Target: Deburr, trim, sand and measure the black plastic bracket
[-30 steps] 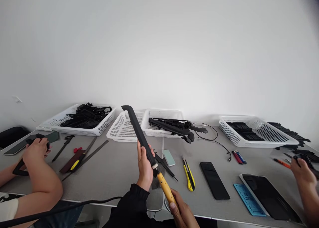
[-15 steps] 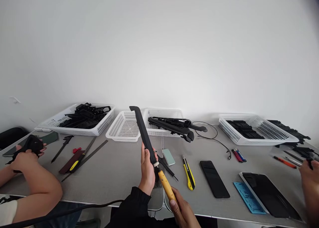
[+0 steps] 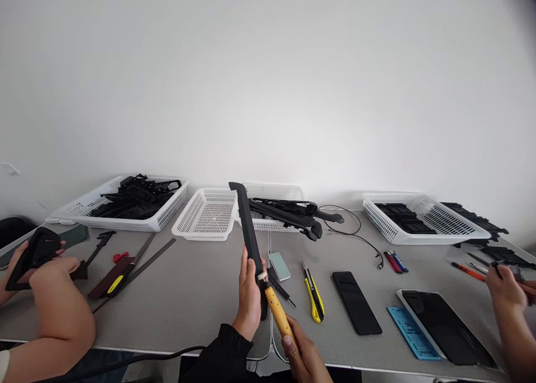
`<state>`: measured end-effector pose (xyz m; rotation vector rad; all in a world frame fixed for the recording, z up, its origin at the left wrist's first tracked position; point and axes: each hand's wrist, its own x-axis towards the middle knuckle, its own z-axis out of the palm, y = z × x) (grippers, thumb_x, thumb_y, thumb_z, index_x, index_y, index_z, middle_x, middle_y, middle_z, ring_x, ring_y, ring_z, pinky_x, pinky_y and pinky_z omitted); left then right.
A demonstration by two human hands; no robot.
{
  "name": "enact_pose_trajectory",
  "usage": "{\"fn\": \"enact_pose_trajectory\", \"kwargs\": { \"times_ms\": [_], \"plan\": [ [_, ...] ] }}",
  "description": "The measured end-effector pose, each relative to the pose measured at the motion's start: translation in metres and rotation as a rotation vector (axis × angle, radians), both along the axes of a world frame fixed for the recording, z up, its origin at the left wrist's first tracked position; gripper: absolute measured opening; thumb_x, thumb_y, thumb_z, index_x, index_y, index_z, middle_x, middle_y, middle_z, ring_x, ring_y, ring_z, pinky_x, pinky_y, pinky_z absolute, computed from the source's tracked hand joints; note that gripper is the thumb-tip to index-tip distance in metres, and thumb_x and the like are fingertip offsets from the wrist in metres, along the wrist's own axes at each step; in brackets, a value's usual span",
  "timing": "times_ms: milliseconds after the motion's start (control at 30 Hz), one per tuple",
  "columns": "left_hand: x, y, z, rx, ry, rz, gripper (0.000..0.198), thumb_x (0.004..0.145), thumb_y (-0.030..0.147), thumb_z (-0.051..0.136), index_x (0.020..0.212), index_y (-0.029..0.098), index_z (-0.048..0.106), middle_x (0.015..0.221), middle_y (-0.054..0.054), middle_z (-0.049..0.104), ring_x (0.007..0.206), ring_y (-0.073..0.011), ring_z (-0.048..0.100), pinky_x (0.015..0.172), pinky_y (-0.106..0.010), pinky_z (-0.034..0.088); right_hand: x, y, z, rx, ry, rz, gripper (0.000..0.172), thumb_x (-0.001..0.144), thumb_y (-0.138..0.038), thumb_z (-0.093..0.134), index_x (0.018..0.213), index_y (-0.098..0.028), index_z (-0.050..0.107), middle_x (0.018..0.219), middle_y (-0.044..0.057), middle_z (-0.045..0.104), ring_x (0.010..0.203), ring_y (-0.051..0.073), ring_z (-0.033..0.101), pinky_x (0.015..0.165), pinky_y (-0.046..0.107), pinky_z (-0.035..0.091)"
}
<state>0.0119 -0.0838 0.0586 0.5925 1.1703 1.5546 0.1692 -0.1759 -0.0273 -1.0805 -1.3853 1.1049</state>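
Observation:
My left hand (image 3: 250, 299) is closed around the lower part of a long black plastic trim piece (image 3: 248, 221), which stands tilted with its hooked end up. My right hand (image 3: 305, 352) grips a slim tool with a yellow handle (image 3: 278, 310). The tool's thin dark neck ends in a whitish tip that appears to meet the trim piece just beside my left fingers; exact contact is hard to see. Behind the trim piece a black caliper-like tool (image 3: 281, 287) lies on the table, partly hidden. A pale green block (image 3: 280, 266) and a yellow utility knife (image 3: 314, 293) lie to the right.
White baskets (image 3: 178, 233) line the wall, several with black plastic parts. A dark phone (image 3: 357, 303) and a tablet-like device (image 3: 450, 327) lie right. At left, a co-worker's hands (image 3: 54, 271) hold a black part near files (image 3: 154, 260); another person's hand (image 3: 506, 288) is far right.
The view has shifted slightly. The trim piece's upper end has swung a little to the right. The co-worker on the left has turned the black part. My grips look the same.

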Motion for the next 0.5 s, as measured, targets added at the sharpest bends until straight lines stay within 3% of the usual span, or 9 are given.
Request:
{"fn": "enact_pose_trajectory", "kwargs": {
  "times_ms": [133,300,367,500],
  "plan": [
    [0.002,-0.003,0.002,-0.053,0.026,-0.036,0.075,0.104,0.07,0.056,0.169,0.035,0.043,0.144,-0.011,0.071,0.125,-0.0256,0.072,0.096,-0.031,0.06,-0.005,-0.002,-0.001,-0.066,-0.001,0.014,0.039,0.1,-0.055,0.062,0.137,-0.061,0.07,0.062,0.006,0.067,0.05,0.026,0.066,0.039,0.037,0.043],
    [0.005,-0.007,0.003,-0.077,0.111,-0.02,0.07,0.106,0.069,0.051,0.168,0.037,0.047,0.168,-0.006,0.055,0.157,-0.0291,0.05,0.121,-0.037,0.05,-0.004,0.0,0.006,-0.103,-0.066,0.029,0.041,0.103,-0.059,0.054,0.142,-0.064,0.067,0.072,0.007,0.074,0.068,0.031,0.077,0.043,0.037,0.049],
    [0.006,-0.008,0.002,-0.095,0.111,-0.047,0.072,0.107,0.068,0.049,0.171,0.036,0.041,0.17,-0.006,0.054,0.158,-0.0295,0.049,0.124,-0.039,0.047,0.0,0.003,0.009,-0.025,-0.135,0.04,0.042,0.104,-0.059,0.053,0.144,-0.064,0.065,0.077,0.007,0.076,0.078,0.033,0.079,0.045,0.038,0.051],
    [0.008,-0.012,-0.002,-0.111,0.124,-0.059,0.071,0.107,0.067,0.051,0.171,0.036,0.042,0.171,-0.005,0.053,0.162,-0.031,0.044,0.13,-0.043,0.04,0.007,0.012,0.013,0.349,-0.315,0.027,0.045,0.1,-0.058,0.061,0.145,-0.063,0.065,0.09,0.008,0.08,0.088,0.035,0.08,0.049,0.041,0.054]
  ]
}}
